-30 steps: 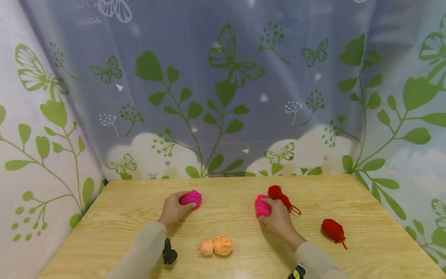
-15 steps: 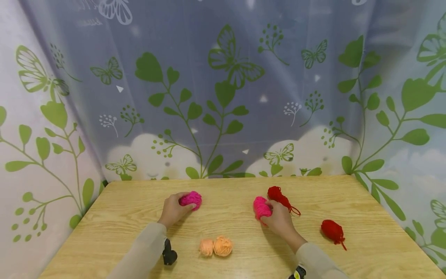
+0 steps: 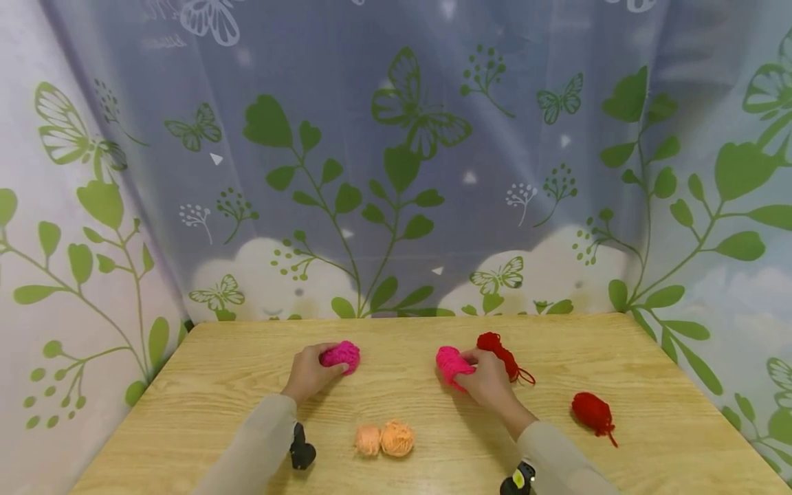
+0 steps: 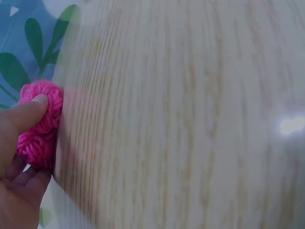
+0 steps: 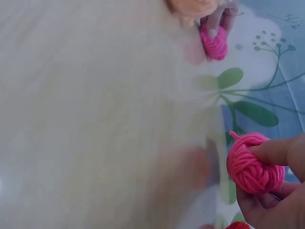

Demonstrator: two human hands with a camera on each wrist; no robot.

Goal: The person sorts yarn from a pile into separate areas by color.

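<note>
My left hand (image 3: 309, 372) grips a magenta ball of yarn (image 3: 342, 357) at the table's back left; in the left wrist view the thumb lies over the yarn (image 4: 42, 125). My right hand (image 3: 489, 380) pinches a hot-pink ball of yarn (image 3: 452, 367) between thumb and fingers, right of the middle. In the right wrist view this ball (image 5: 255, 164) shows a short loose end, with a shadow on the table beside it. Just behind the right hand lies a dark red skein of yarn (image 3: 497, 349) with a looped tail, partly covered by that hand.
Two peach yarn balls (image 3: 397, 438) sit side by side at the front middle of the wooden table (image 3: 247, 344). Another red yarn ball (image 3: 592, 412) with a loose tail lies to the right. A printed leaf-and-butterfly curtain (image 3: 346, 103) stands behind the back edge.
My right hand has moved a little to the left with the hot-pink yarn ball, which has turned in its fingers. The left hand stays where it was on the magenta ball.
</note>
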